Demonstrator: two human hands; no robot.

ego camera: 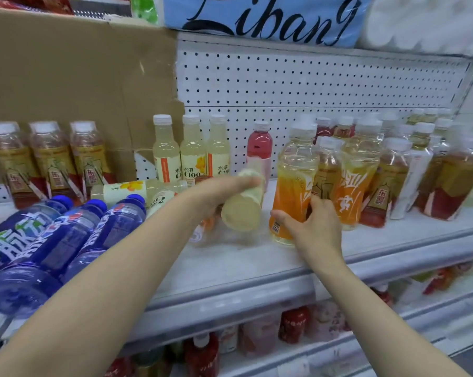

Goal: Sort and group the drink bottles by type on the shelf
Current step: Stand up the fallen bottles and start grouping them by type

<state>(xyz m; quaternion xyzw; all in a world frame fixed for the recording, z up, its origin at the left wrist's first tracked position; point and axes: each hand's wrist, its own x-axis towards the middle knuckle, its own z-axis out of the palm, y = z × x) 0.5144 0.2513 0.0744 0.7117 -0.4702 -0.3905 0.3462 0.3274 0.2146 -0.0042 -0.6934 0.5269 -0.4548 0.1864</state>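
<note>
forearms over white shelf [243, 265], pegboard [311, 83] behind.

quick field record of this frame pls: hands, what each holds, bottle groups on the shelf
left hand: gripping a pale yellow bottle, tilted, base toward camera
right hand: closed around lower part of an upright orange bottle
back row: three pale yellow bottles standing together; one pink bottle to their right
left rear: three tea bottles, red-gold labels, upright
left front: blue bottles lying on their sides
lying behind the left hand: more pale yellow bottles
right side: mixed cluster, unsorted
shelf: white, pegboard back
</note>
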